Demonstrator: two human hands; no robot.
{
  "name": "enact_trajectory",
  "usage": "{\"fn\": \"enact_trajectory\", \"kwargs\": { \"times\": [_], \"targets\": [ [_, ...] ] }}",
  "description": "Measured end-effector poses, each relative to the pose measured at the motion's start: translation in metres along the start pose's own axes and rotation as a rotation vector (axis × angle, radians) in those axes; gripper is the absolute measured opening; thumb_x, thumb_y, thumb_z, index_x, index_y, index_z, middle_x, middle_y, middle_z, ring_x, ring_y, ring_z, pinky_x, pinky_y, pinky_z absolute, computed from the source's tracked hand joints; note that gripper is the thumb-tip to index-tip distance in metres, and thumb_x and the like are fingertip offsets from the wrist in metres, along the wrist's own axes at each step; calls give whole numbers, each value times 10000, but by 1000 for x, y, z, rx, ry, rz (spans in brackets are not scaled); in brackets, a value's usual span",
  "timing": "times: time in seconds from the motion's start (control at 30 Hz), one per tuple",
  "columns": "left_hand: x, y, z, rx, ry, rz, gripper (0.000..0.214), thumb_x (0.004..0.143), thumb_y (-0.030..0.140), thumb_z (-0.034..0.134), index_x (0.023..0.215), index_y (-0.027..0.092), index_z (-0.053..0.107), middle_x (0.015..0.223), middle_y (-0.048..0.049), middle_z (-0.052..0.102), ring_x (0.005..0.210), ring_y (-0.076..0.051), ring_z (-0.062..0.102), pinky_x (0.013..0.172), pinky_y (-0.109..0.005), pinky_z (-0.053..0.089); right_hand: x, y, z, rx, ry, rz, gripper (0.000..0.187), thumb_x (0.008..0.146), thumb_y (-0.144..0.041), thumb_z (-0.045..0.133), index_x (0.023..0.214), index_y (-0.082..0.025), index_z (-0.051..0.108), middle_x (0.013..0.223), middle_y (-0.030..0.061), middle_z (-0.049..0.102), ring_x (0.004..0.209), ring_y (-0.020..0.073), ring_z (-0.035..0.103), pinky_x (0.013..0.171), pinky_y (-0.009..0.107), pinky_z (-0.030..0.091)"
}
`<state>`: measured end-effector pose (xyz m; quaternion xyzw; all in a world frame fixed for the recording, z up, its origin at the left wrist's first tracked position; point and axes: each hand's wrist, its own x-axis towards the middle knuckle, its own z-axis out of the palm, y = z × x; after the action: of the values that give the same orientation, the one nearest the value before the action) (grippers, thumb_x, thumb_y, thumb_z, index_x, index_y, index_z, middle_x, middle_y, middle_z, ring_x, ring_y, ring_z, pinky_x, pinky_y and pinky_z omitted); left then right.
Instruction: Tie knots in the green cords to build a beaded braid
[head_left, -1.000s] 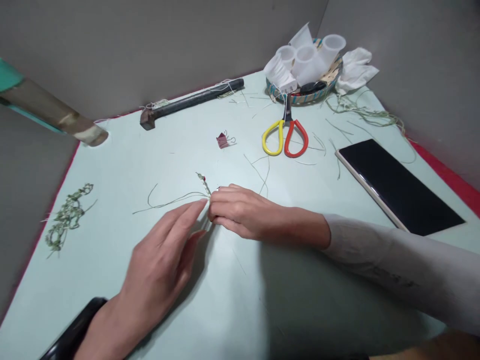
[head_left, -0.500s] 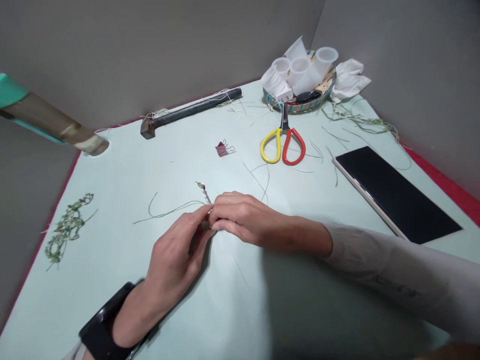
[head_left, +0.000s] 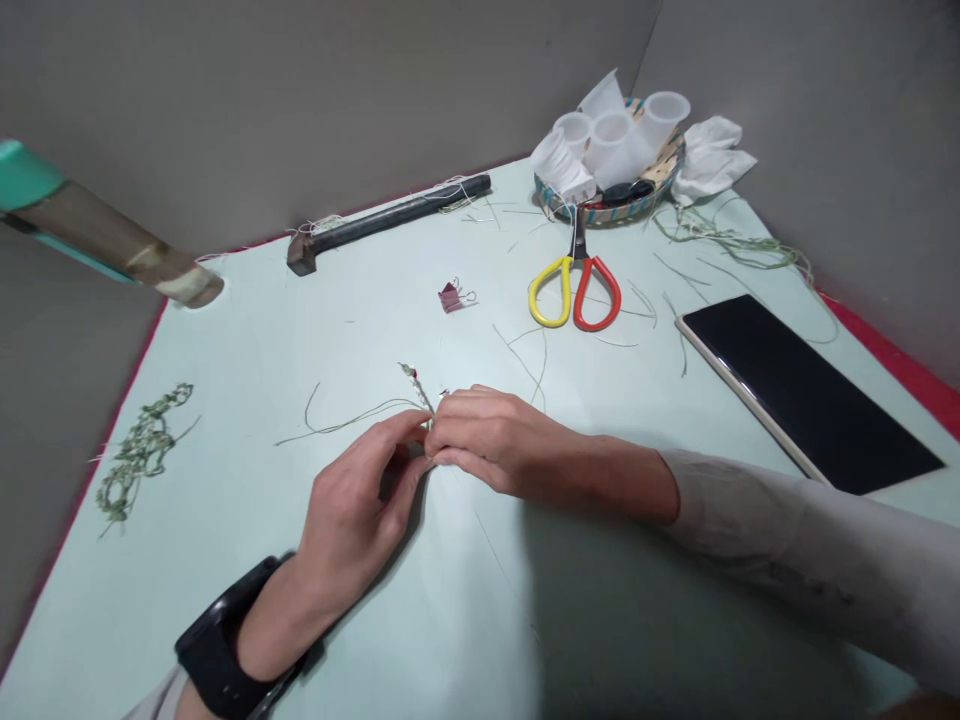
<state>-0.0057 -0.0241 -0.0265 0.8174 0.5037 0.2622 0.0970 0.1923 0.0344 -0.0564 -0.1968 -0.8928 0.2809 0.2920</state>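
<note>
A thin braided green cord (head_left: 417, 384) with a small red bead near its tip lies on the pale green table (head_left: 225, 330). My left hand (head_left: 358, 510) and my right hand (head_left: 491, 442) meet at its near end, fingertips pinched together on the cord. Loose green strands (head_left: 337, 420) trail from the pinch to the left. A black watch band sits on my left wrist, and a grey sleeve covers my right forearm.
Yellow-and-red scissors (head_left: 574, 286) lie beyond my hands. A basket (head_left: 600, 205) of small white cups stands at the back, crumpled white paper (head_left: 709, 160) beside it. A dark phone (head_left: 806, 390) lies right, a pink binder clip (head_left: 451, 296) centre, a dark bar (head_left: 390, 220) behind, knotted green cord (head_left: 139, 450) left.
My left hand went from flat with fingers stretched to a pinch against my right fingertips on the cord. The view shifted slightly.
</note>
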Motion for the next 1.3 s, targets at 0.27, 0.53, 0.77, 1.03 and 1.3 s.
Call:
{"fn": "enact_trajectory", "kwargs": {
  "times": [0.27,0.53,0.77,1.03,1.3],
  "targets": [
    [1,-2,1,-34,2,-15,133,961,160,626,1070,227,589,849,8,728,685,-129,682,631,-231,541,1,0,-4,-128,10,73,106,1030,-196,462,1048,-162,561,875,35,631,801,165,510,797,300,391],
    [2,-4,1,-84,-33,16,113,970,150,611,1005,229,684,856,3,693,734,-133,649,656,-249,489,5,4,-4,-302,5,51,182,1030,-137,410,1065,-162,588,891,53,648,845,188,488,805,318,342],
    [3,-4,-3,-128,-72,-33,90,972,138,594,953,209,647,832,6,649,732,-136,609,661,-262,474,0,-27,-14,-495,38,120,239,1038,-242,432,973,-147,641,892,96,660,853,236,459,780,389,286],
    [3,1,-8,-145,-89,12,122,990,108,527,950,206,588,842,-7,636,738,-130,596,669,-256,475,-15,-56,2,-567,-109,169,282,829,37,463,726,-191,593,677,57,582,652,209,440,630,374,250],
    [0,1,-6,-106,-61,39,151,986,72,495,971,214,544,827,2,637,668,-117,590,624,-231,487,-13,-60,6,-492,-152,150,291,865,7,381,782,-180,587,680,68,580,641,207,453,639,366,314]
  ]
}}
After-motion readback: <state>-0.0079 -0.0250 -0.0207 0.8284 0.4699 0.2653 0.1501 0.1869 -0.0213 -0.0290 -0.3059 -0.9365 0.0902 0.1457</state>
